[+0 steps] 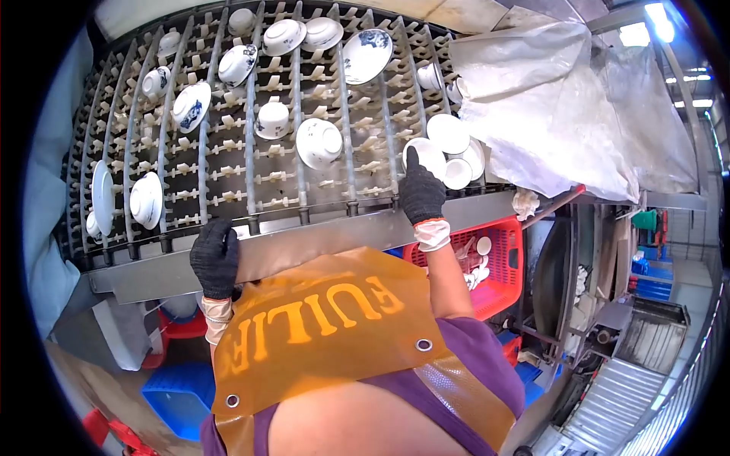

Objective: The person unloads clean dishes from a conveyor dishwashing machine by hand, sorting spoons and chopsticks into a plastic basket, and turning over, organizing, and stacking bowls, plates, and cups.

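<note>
My right hand (423, 191), in a black glove, is closed on the near rim of a white bowl (430, 158). One finger reaches over the rim into the bowl; the thumb is hidden. Against that bowl lie a white round dish (449, 134), a small white cup (458, 174) and another white dish (477, 159), partly covered. My left hand (216, 260), also black-gloved, rests at the metal ledge (319, 247) with its fingers held loosely together and nothing visible in it. Closest to it on the rack is an overturned white bowl (146, 201).
A wide conveyor rack (251, 171) with pale pegs and metal bars carries several patterned bowls, cups and an oval plate (368, 56). Plastic sheeting (532, 99) hangs at its right end. Below stand a red basket (498, 292) with white spoons and a blue bin (179, 399).
</note>
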Action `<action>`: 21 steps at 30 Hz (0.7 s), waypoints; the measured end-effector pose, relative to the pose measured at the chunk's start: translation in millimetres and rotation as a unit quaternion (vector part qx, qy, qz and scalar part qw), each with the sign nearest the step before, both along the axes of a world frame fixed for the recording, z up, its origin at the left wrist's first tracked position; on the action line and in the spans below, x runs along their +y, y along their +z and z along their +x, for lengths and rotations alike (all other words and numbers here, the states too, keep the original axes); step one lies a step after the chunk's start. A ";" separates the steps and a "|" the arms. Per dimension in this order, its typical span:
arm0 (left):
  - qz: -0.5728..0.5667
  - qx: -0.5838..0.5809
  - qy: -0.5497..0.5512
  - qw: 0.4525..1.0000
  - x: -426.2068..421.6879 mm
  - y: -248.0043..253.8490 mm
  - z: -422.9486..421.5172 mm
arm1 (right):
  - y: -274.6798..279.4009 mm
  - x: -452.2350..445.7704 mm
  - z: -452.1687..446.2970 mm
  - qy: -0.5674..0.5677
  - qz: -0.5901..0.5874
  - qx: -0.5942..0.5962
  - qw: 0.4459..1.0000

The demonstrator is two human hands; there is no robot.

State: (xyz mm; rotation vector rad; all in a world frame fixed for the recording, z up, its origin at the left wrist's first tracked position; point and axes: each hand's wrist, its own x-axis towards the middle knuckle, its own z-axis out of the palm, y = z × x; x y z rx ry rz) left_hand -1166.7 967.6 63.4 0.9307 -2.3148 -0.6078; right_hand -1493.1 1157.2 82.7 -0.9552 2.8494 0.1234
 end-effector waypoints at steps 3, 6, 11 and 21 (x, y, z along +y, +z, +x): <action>-0.010 0.003 0.002 1.000 5.6 1.9 -4.6 | -1.2 -2.6 -12.1 0.053 0.010 -0.018 0.998; -0.003 -0.001 0.000 1.000 7.9 -1.6 -6.2 | 0.9 5.2 -27.1 0.059 -0.108 -0.005 0.992; -0.007 -0.013 0.000 1.000 14.9 8.0 -17.8 | 21.5 10.9 -47.8 -0.096 -0.520 -0.311 0.790; -0.017 0.024 -0.005 1.000 25.9 14.5 -33.6 | -58.9 0.6 -160.9 0.091 -0.166 0.096 0.977</action>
